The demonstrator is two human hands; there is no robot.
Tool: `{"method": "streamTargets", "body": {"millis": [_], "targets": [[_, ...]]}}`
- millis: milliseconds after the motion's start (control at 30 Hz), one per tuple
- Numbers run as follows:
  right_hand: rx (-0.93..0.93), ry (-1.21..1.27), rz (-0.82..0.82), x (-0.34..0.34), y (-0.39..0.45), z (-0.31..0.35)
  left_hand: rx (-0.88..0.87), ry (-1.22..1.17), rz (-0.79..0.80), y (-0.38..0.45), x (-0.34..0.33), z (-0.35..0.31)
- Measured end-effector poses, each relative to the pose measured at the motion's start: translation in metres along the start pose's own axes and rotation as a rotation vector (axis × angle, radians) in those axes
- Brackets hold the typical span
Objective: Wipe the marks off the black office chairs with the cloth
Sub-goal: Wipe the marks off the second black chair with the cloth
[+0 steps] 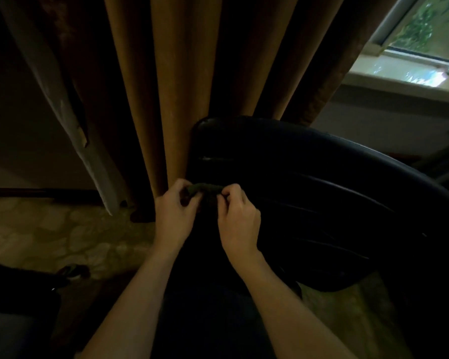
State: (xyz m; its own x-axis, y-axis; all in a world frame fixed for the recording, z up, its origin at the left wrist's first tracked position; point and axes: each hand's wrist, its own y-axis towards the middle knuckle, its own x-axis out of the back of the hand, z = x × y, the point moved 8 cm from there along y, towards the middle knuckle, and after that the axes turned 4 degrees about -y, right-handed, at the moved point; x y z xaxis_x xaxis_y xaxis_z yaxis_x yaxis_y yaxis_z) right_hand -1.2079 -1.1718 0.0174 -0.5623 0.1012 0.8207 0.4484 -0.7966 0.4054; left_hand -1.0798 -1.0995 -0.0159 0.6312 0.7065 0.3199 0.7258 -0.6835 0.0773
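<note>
— What's being held?

— A dark green cloth (pixel 205 189), bunched into a soft roll. The left hand (pixel 173 216) pinches one end, the right hand (pixel 237 221) pinches the other, fingers curled round it.

— And the chair?

— The black office chair (pixel 309 193) lies right behind and to the right of the grip: glossy, padded, with ribbed seams and a rounded edge.

— The room?

— Dim. Heavy brown curtain (pixel 166 86) folds hang beyond the hands; patterned pale floor (pixel 49 234) to their left; a bright window (pixel 425 35) far up on the right.
</note>
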Motion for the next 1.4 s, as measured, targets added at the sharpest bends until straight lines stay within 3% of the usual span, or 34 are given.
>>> {"method": "streamTargets", "body": {"millis": [167,333,433,700,833,1067,1267,1400], "targets": [[-0.045,0.017,0.052,0.002,-0.002,-0.001,-0.054,0.070,0.025,-0.002,0.000,-0.004],[-0.102,0.019,-0.105,0.046,0.037,0.008,-0.165,0.040,-0.010,0.028,0.007,-0.065],[-0.109,0.030,-0.119,0.047,0.045,0.009,-0.210,0.032,-0.045,0.029,0.007,-0.073],[-0.062,0.025,-0.042,0.001,-0.010,-0.018,-0.067,0.110,-0.028,-0.016,-0.018,0.002],[-0.078,0.054,-0.030,0.007,-0.007,-0.022,-0.040,0.095,-0.033,-0.016,-0.023,-0.008],[-0.092,0.039,-0.161,0.065,0.032,-0.032,-0.079,0.095,-0.111,0.004,-0.035,-0.077],[-0.048,0.029,-0.137,0.043,0.005,-0.042,-0.159,0.362,-0.128,-0.028,-0.040,-0.050],[-0.133,0.055,-0.049,0.031,-0.019,-0.058,-0.093,0.279,-0.024,-0.038,-0.047,-0.031]]}}
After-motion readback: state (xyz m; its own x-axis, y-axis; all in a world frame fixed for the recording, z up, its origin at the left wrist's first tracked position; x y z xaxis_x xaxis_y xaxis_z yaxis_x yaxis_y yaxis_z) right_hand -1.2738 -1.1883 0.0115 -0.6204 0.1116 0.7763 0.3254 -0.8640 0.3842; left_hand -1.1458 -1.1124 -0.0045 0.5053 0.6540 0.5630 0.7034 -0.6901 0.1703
